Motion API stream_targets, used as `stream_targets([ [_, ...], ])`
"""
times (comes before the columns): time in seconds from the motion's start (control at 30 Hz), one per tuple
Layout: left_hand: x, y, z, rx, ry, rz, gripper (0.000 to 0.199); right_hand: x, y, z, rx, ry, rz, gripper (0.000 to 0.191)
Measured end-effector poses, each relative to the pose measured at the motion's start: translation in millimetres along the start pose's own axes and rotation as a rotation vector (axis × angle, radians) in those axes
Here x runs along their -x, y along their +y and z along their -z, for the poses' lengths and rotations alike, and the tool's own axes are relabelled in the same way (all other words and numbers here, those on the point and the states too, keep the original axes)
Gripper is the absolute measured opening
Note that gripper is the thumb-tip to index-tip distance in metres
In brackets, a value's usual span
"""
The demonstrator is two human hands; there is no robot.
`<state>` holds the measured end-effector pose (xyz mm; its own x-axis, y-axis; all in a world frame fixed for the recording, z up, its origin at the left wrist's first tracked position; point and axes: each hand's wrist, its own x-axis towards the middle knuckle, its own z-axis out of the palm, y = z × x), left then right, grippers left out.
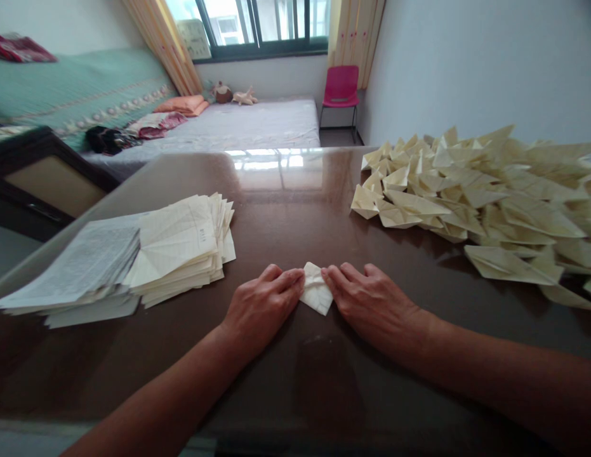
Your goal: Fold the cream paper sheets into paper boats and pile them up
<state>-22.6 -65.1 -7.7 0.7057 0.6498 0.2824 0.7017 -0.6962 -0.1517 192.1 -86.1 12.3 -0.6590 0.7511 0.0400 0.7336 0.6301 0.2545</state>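
A small folded piece of cream paper (317, 293) lies between my two hands near the middle of the brown table. My left hand (266, 303) grips its left edge with fingers pressed together. On the opposite edge, my right hand (366, 301) pinches the paper, its fingers curled. To the left of my hands is a stack of creased cream sheets (178, 244), beside a pile of printed grey-white sheets (88, 260). A large heap of folded cream paper boats (471, 190) covers the right side of the table.
The glossy brown table (285, 222) reflects the window. Beyond it stand a bed (271, 124) with pillows and toys, and a pink chair (341, 87). A dark cabinet (47, 181) is at the left, and a wall rises at the right.
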Motion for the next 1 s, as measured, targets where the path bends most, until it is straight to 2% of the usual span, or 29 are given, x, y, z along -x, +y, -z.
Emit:
stream_targets([
  [0.17, 0, 3, 5.5, 0.005, 0.049, -0.026, 0.022, 5, -5, 6, 0.029, -0.064, -0.017, 0.024],
  [0.27, 0, 4, 5.9, 0.060, 0.092, -0.011, 0.019, 2, 3, 8, -0.023, -0.074, -0.030, 0.021],
  [0.37, -1, 5, 1.3, 0.173, 0.109, 0.023, 0.020, -7, 18, 3, -0.178, -0.033, -0.082, 0.014],
  [0.5, -4, 6, -6.7, 0.329, 0.123, 0.038, 0.026, -18, 31, -12, -0.434, 0.016, -0.197, 0.026],
  [0.57, -5, 7, -7.7, 0.361, 0.118, 0.035, 0.027, -19, 32, -20, -0.512, 0.026, -0.224, 0.029],
  [0.67, -6, 9, -5.7, 0.380, 0.083, 0.046, 0.027, -19, 31, -26, -0.641, 0.033, -0.242, 0.022],
  [0.8, -8, 11, -2.6, 0.423, 0.094, 0.130, 0.022, -17, 27, -24, -0.875, 0.055, -0.239, 0.014],
  [0.87, -8, 11, -1.2, 0.446, 0.158, 0.215, 0.014, -15, 23, -19, -0.991, 0.096, -0.198, 0.010],
  [0.9, -8, 11, -0.2, 0.456, 0.195, 0.249, 0.016, -15, 21, -17, -1.019, 0.134, -0.163, 0.007],
  [1.0, -8, 10, 5.0, 0.518, 0.265, 0.207, 0.025, -13, 16, -11, -0.993, 0.313, -0.080, 0.002],
])
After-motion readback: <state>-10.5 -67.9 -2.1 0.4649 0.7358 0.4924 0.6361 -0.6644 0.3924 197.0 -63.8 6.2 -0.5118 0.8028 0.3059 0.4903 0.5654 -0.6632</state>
